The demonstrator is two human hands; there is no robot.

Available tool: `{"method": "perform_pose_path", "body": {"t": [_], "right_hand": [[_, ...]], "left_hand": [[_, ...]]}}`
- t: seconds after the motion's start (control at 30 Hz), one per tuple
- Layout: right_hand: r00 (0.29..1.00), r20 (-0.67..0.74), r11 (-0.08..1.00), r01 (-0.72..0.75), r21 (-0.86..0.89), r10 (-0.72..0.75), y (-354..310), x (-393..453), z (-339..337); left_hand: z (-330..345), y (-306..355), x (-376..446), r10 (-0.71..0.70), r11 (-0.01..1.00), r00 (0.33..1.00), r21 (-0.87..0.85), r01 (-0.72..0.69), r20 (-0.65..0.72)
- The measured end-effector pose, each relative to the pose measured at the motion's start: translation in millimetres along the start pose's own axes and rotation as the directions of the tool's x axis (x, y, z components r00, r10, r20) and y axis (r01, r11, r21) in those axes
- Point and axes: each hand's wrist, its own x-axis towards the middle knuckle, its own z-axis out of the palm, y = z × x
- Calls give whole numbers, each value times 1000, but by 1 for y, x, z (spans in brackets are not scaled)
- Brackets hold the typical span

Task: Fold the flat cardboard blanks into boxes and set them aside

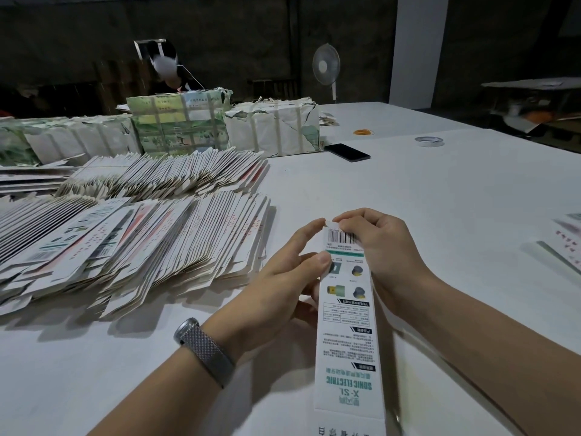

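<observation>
You hold a long, narrow printed cardboard box [347, 325] over the tabletop's [440, 199] near edge, its long axis running away from you, barcode end far. Your left hand [283, 278] grips its left side; your right hand [374, 243] pinches the far flap. Fanned flat blanks [141, 240] lie left, strapped bundles [273, 127] beyond.

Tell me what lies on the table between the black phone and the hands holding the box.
Nothing: in the head view, bare white table runs from the phone down to the left hand and right hand gripping the box.
</observation>
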Motion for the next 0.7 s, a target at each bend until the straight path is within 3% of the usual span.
{"method": "perform_pose_path", "body": {"t": [0.33, 0.57, 0.7], "right_hand": [[999, 37, 1000, 24, -13, -23, -1, -2, 0], [998, 21, 993, 52, 109, -54, 1, -8, 5], [991, 79, 989, 103, 103, -111, 5, -7, 6]], "left_hand": [[0, 4, 0, 11, 1000, 1000, 3, -11, 5], [2, 5, 0, 65, 998, 997, -3, -65, -37], [0, 5, 0, 113, 993, 990, -5, -114, -78]]}}
